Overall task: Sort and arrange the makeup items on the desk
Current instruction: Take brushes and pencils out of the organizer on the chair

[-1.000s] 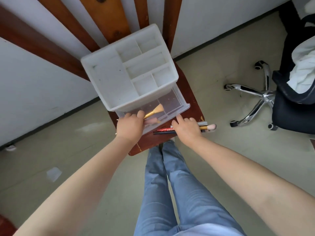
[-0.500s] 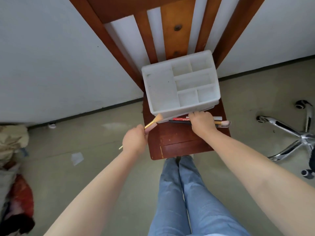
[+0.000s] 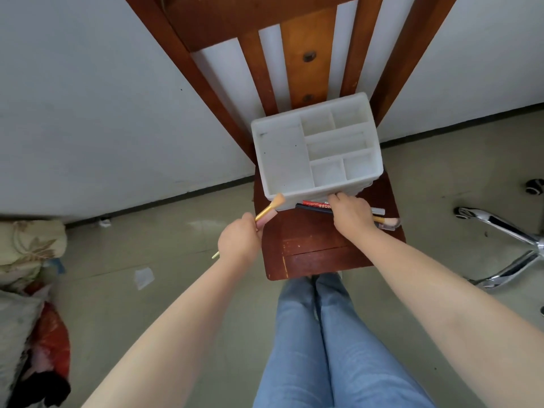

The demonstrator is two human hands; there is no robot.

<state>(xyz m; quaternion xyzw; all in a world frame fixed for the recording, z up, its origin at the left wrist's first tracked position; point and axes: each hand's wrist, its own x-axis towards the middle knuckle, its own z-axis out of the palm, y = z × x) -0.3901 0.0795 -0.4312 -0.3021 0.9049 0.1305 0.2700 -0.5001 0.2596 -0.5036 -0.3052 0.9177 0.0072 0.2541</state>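
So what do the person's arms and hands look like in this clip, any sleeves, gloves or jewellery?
Both forearms are bare right up to the frame edge, with no sleeve showing. The left hand and right hand wear no gloves, and no rings, watch or bracelets are visible on the sides facing the camera. Nails are too small to judge. Below the arms, light blue jeans cover the legs.

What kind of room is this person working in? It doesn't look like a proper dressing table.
Probably a lived-in bedroom or spare room at home, not a workshop. A wooden chair serves as the work surface, a white organizer sits on it, bedding is piled on the floor, and an office chair base stands nearby.
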